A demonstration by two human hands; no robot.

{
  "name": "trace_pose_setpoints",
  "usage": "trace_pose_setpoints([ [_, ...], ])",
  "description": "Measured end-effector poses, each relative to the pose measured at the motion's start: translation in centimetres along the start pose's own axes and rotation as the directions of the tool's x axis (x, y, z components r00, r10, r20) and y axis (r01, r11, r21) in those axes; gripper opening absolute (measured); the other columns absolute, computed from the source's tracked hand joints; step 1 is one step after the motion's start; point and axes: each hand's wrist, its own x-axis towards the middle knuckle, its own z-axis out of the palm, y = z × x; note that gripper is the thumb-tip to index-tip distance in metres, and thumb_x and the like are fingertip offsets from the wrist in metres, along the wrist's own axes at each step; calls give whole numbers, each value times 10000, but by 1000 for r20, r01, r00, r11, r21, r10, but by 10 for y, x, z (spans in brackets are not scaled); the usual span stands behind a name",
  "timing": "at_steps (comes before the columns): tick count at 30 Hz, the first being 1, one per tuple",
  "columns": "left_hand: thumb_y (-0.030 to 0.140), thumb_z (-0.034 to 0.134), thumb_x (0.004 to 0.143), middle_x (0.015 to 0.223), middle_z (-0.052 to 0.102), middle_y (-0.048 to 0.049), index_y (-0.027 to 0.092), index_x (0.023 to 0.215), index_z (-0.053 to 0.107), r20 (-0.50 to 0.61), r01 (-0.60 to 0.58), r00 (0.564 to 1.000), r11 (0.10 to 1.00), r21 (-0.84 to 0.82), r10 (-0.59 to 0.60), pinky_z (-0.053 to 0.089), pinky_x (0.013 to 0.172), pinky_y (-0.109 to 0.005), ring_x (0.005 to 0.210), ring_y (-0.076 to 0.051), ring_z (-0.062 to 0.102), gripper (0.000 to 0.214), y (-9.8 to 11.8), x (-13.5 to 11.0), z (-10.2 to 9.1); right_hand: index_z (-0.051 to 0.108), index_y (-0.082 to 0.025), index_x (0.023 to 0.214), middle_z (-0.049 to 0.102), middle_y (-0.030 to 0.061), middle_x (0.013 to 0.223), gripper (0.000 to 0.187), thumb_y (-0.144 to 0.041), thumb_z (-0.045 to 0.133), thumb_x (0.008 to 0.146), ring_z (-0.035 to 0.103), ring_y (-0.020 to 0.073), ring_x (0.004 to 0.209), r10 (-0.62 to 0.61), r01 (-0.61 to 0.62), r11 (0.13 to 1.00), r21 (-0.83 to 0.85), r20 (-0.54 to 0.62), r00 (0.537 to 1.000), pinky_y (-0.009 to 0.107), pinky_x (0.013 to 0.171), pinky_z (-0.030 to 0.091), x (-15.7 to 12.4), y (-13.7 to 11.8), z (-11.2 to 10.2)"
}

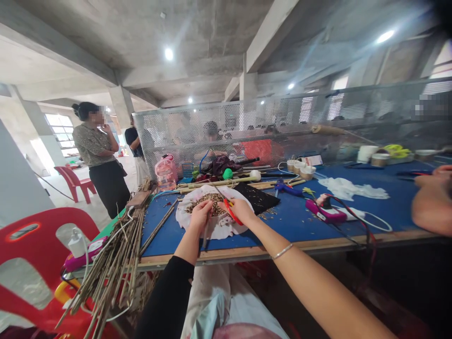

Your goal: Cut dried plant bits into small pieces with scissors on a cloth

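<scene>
My left hand [201,214] is closed on a thin brown stick [205,239], whose lower end points down toward the table's front edge. In my right hand [241,212] is a pair of scissors [233,216] with red-orange handles, its blades angled up and to the left. Both hands are close together over a crumpled white plastic sheet [182,220]. Small brown cut pieces [196,205] lie heaped on this sheet. Where the blades stand against the stick is hard to make out.
Long dry sticks [120,256] overhang the blue table's [164,245] left end beside a red chair [38,249]. To the right are a blue glue gun [287,189], purple power strip [326,213] and white plastic [353,188]. Another person's arm [432,202] rests at far right. A perforated metal screen [226,120] stands behind.
</scene>
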Motion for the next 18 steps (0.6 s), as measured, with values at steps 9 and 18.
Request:
trace_pose_setpoints([
  [9,462,610,732,476,383,80,173,822,589,-72,-44,996,993,110,52,211,388,-192,376,-58,314,303,2,-2,4,521,-212,558,628,42,600,436,-570,406,779,609,210,650,145,-108,983,147,-268,952,272,618,435,-13,40,-5],
  [18,78,821,397,423,461,14,202,432,548,325,-351,931,643,681,164,315,523,-246,485,-146,462,302,-6,-31,34,536,-187,647,661,83,638,299,-382,351,777,638,208,630,381,-251,916,312,-484,787,265,564,472,-3,76,-9],
])
